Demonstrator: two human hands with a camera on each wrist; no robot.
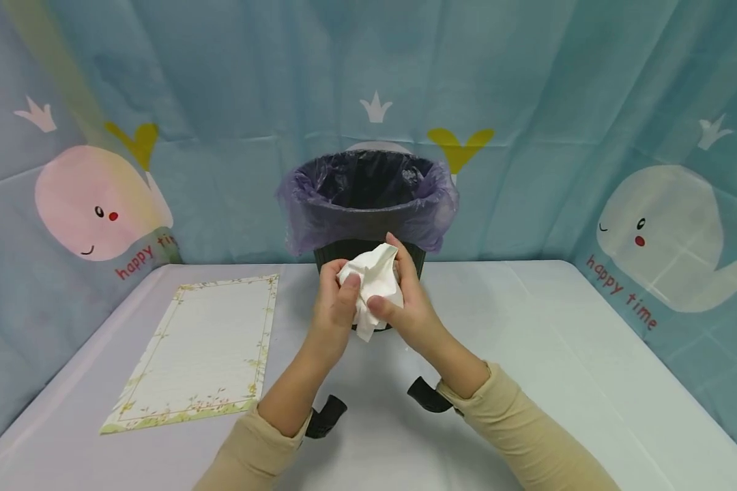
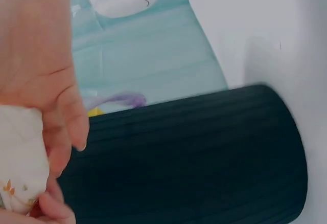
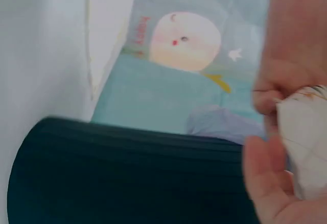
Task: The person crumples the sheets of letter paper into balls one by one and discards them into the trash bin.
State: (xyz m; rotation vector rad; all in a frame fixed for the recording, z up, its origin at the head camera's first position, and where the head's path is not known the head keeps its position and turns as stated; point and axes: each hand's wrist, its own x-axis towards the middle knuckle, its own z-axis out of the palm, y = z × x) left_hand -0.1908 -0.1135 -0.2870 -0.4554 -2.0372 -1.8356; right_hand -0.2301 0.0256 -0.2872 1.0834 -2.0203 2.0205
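In the head view both hands hold a crumpled sheet of white paper (image 1: 377,273) between them, in front of the bin. My left hand (image 1: 331,314) grips its left side, with the thumb laid over the front. My right hand (image 1: 414,310) curls round the right side, its thumb pressing the front of the wad. A loose corner hangs down between the hands. Small printed flowers show on the paper (image 2: 20,157) in the left wrist view. The black bin (image 1: 417,256) stands just behind, its lower part mostly hidden by the hands.
A purple bag (image 1: 426,211) lines the bin and folds over its rim. On the left of the white table (image 1: 528,354) lies a flat sheet of stationery (image 1: 209,341) with a floral border. Blue printed curtains (image 1: 233,68) enclose the back and sides.
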